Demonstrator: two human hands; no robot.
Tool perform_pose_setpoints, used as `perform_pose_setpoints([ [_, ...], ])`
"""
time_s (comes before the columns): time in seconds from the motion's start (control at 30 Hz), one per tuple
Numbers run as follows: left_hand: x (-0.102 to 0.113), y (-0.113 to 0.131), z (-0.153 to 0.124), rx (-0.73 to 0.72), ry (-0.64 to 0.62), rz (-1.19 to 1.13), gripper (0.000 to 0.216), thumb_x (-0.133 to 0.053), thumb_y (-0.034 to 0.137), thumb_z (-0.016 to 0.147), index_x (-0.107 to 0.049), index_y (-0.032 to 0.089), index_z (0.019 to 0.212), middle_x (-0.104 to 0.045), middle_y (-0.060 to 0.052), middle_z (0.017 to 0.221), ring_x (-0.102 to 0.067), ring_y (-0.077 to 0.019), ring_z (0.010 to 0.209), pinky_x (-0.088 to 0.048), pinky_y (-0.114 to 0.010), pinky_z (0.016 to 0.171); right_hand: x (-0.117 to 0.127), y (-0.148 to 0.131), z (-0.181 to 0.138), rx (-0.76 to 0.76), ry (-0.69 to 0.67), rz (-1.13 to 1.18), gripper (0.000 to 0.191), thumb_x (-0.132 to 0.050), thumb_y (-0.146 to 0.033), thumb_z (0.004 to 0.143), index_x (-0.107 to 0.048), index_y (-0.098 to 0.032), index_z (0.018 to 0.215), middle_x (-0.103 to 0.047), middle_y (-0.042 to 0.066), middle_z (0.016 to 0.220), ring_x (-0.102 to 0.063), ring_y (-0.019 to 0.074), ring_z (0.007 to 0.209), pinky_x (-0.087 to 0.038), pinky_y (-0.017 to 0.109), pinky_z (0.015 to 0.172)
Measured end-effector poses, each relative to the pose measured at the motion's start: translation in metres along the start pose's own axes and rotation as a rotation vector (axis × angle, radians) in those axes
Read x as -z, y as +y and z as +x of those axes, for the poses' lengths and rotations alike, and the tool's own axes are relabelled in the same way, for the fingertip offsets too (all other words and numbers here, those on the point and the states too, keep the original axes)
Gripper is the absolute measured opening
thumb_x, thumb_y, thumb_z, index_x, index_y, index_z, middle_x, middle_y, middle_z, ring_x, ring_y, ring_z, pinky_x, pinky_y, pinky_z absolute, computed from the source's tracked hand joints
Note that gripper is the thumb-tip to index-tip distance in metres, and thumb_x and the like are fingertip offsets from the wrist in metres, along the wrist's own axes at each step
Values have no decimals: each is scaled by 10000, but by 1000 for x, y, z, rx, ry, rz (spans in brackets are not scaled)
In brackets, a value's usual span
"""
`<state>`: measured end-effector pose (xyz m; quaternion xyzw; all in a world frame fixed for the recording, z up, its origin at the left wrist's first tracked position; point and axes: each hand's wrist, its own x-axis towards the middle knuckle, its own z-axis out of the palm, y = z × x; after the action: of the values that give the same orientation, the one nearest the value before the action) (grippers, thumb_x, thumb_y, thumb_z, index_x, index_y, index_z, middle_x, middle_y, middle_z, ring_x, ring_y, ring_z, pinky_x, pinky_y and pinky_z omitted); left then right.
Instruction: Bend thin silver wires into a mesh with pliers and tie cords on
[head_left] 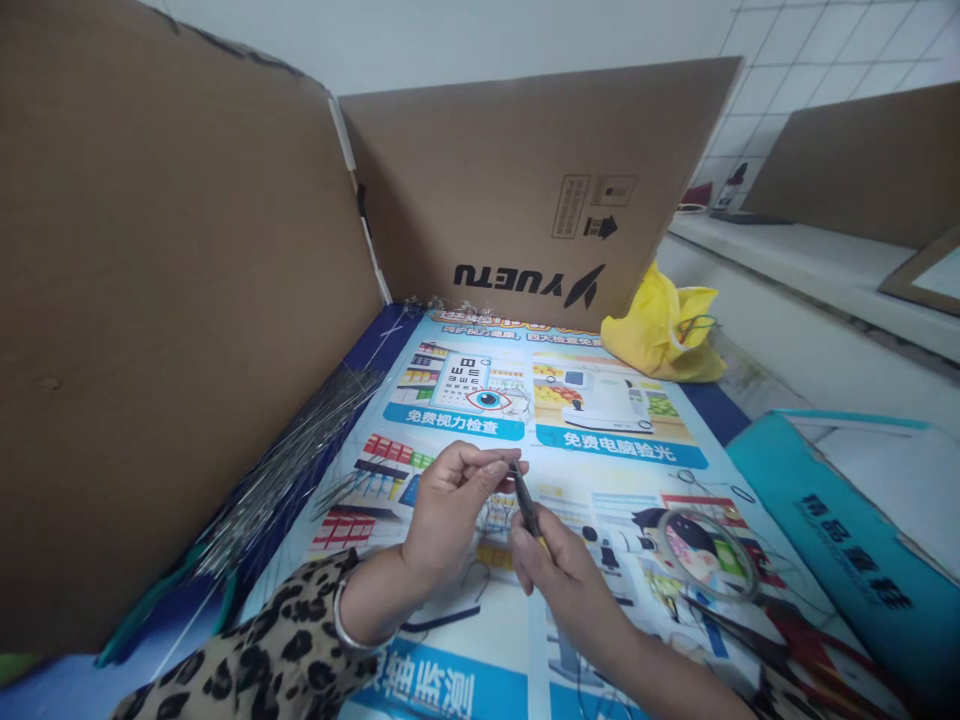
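Note:
My right hand (pixel 559 570) is closed around a pair of pliers (pixel 527 505) with dark narrow jaws and a bit of yellow at the handle. Their tip points up and away, meeting the fingers of my left hand (pixel 454 505). Thumb and fingertips of that left hand pinch a thin wire at the jaws, most of it hidden by the fingers. Bent wire pieces (pixel 495 515) show just below the left fingers, and I cannot tell whether they join the pinched one. Under both hands lies a printed poster (pixel 525 600).
Cardboard panels (pixel 420 210) stand at the left and back. A bundle of straight wires (pixel 285 460) lies left, by green-handled pliers (pixel 157 610). On the right are a tape roll (pixel 664 535), red-handled scissors (pixel 795 650), a yellow bag (pixel 652 335) and a teal box (pixel 840 540).

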<state>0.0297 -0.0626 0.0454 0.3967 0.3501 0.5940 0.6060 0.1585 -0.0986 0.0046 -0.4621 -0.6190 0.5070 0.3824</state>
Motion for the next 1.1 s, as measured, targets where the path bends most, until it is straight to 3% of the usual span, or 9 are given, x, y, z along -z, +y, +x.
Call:
perform_pose_setpoints([
  [0.57, 1, -3, -1, 13, -28, 23, 115, -597, 222, 782, -509, 150, 766, -680, -66, 975, -658, -175, 846, -511, -311, 747, 0, 2, 1, 7, 34, -24, 269, -363, -445, 882, -430, -200, 790, -427, -53, 578, -394, 98, 553, -340, 235, 560],
  [0.7, 9, 9, 8, -139, -98, 424, 76, -554, 226, 804, -579, 154, 800, -683, -54, 882, -641, -143, 760, -501, -266, 678, 6, -5, 1, -16, 32, -107, 286, -371, -461, 866, -437, -198, 774, -421, -45, 593, -385, 98, 542, -325, 224, 520],
  [0.83, 22, 26, 19, -442, -271, 941, 124, -542, 175, 795, -654, 173, 849, -695, -31, 802, -634, -133, 746, -485, -255, 714, 14, -14, 2, -43, 21, -247, 285, -382, -455, 854, -459, -195, 766, -463, -31, 630, -425, 110, 581, -336, 225, 536],
  [0.97, 30, 38, 25, -550, -448, 1130, 171, -528, 129, 789, -671, 178, 869, -708, -24, 826, -645, -125, 760, -487, -230, 700, 20, -16, 2, -52, -11, -365, 263, -382, -425, 855, -459, -199, 745, -494, -28, 631, -459, 120, 590, -339, 230, 544],
  [1.1, 31, 40, 27, -590, -466, 1229, 187, -526, 105, 766, -675, 168, 859, -707, -30, 799, -647, -131, 722, -487, -224, 646, 22, -16, 2, -55, -22, -447, 246, -383, -416, 857, -458, -205, 755, -521, -23, 648, -476, 125, 585, -337, 229, 529],
])
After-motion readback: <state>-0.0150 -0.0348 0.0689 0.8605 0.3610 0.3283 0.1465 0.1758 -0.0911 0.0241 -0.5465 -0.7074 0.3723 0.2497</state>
